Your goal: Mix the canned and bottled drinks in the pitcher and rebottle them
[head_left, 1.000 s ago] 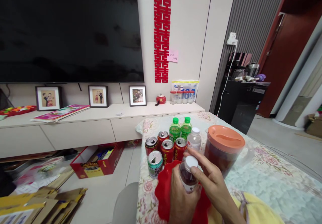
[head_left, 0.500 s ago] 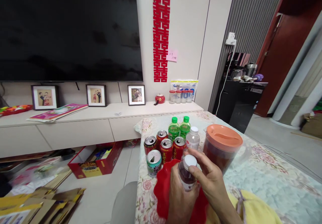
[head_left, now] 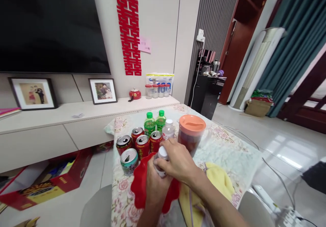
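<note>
Over a red scalloped tray (head_left: pixel 137 188) I hold a small clear plastic bottle with a white cap (head_left: pixel 163 152). My left hand (head_left: pixel 156 188) is wrapped round the bottle's body. My right hand (head_left: pixel 179 160) closes round the cap from the right, thumb on the near side and fingers behind. Just beyond stands another white-capped bottle (head_left: pixel 168 129), upright. Several red drink cans (head_left: pixel 142 145) and a teal can (head_left: pixel 129 161), their tops opened, stand to the left. Two green-capped bottles (head_left: pixel 149 123) are behind them.
An orange-lidded pitcher (head_left: pixel 191 132) of dark liquid stands right of my hands. A yellow cloth (head_left: pixel 220 179) lies near the table's right front. The table wears a flowered cloth (head_left: pixel 124 186). Behind it is a white cabinet (head_left: pixel 132 106) with framed photos and red-lidded jars.
The view has swung to the right, so the table things sit further left. My right hand has turned over the cap, its back now more upward. My left hand still grips the bottle.
</note>
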Motion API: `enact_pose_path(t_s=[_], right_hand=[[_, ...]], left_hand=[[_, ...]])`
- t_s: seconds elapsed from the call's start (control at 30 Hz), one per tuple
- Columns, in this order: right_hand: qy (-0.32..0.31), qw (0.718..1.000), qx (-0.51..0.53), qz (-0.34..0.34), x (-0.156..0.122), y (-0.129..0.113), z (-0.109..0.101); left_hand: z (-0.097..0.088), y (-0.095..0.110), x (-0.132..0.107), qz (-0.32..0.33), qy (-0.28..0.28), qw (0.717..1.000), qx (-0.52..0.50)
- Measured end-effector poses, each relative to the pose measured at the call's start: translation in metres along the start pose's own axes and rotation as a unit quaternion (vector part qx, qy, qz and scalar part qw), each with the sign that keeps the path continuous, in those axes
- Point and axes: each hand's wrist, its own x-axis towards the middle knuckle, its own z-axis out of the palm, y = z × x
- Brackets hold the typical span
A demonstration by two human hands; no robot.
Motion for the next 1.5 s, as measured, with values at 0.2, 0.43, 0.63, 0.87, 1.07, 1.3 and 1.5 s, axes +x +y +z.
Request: enact_pose_path(t_s=[0.2, 0.43, 0.63, 0.87, 1.07, 1.3, 1.5], right_hand=[[0.038, 0.999, -0.007, -0.02, 0.007, 0.001, -0.017], [0.149, 0.987, 0.032, -0.051, -0.004, -0.004, -0.089], [0.211, 0.976, -0.047, -0.016, -0.04, 0.017, -0.164], [0.213, 0.96, -0.129, 0.126, -0.071, 0.088, -0.215], [0.185, 0.93, -0.211, 0.236, -0.062, 0.161, -0.23], [0.152, 0.907, -0.242, 0.31, -0.019, 0.238, -0.225], [0.096, 0.9, -0.249, 0.345, 0.04, 0.286, -0.209]], left_hand=[[0.009, -0.015, -0.005, 0.083, 0.055, 0.995, -0.022], [0.006, -0.008, -0.013, 0.134, 0.054, 0.989, -0.019], [-0.002, 0.005, -0.011, 0.162, 0.089, 0.982, 0.032], [0.017, 0.053, -0.044, 0.275, -0.009, 0.96, 0.042], [0.08, 0.066, -0.076, 0.279, -0.236, 0.93, 0.039], [0.111, 0.034, -0.071, 0.291, -0.223, 0.928, 0.066], [0.139, 0.015, -0.079, 0.342, -0.083, 0.934, 0.065]])
